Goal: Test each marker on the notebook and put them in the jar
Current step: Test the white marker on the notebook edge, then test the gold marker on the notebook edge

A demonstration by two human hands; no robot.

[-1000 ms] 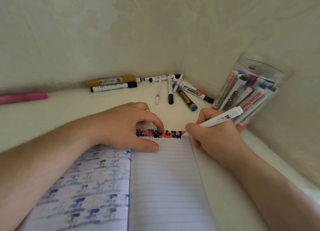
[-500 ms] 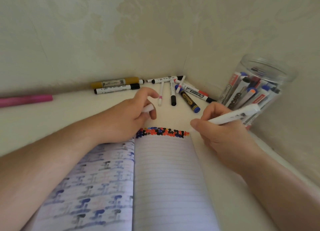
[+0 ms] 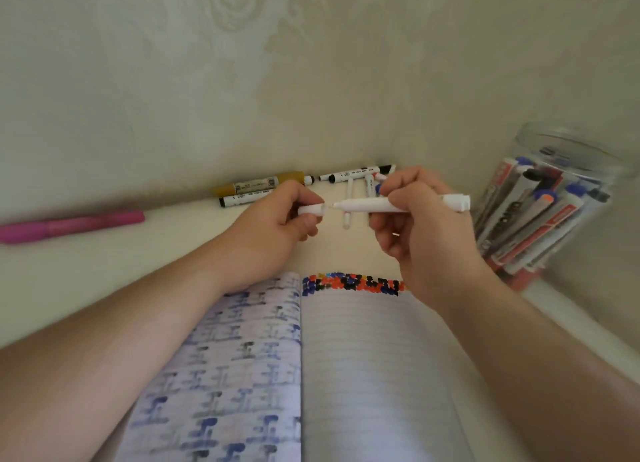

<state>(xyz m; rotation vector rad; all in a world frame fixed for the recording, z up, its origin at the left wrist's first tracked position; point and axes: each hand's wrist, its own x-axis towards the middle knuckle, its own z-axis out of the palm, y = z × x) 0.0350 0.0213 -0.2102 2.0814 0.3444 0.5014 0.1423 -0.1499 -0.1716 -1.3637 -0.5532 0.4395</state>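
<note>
- A pale table (image 3: pixel 104 264) sits in a corner of cream patterned wallpaper, and the open notebook (image 3: pixel 363 375) lies on it in front of the person
- The right hand (image 3: pixel 422 226) grips a white marker (image 3: pixel 374 205) held level above the table, its bare tip pointing left
- The left hand (image 3: pixel 273 226) pinches the white cap (image 3: pixel 311 209) just off that tip; tip and cap are nearly touching, with a sliver of gap between them
- My read is that this marker is tested and is being capped before it goes to the jar
- A band of blue, orange-red and black dabs (image 3: pixel 353 284) runs along the top edge of the right-hand page, which suggests many markers are tried already
- The clear jar (image 3: pixel 554 198) stands at the right against the wall, already packed with markers, so a good share of the work looks done
- Still left on the table: a gold marker (image 3: pixel 259 184) and a black-and-white one (image 3: pixel 242 198) by the wall, a cluster of small markers (image 3: pixel 360 177) partly hidden behind the hands, and a pink marker (image 3: pixel 72 225) far left
- How many lie in that cluster I cannot tell
</note>
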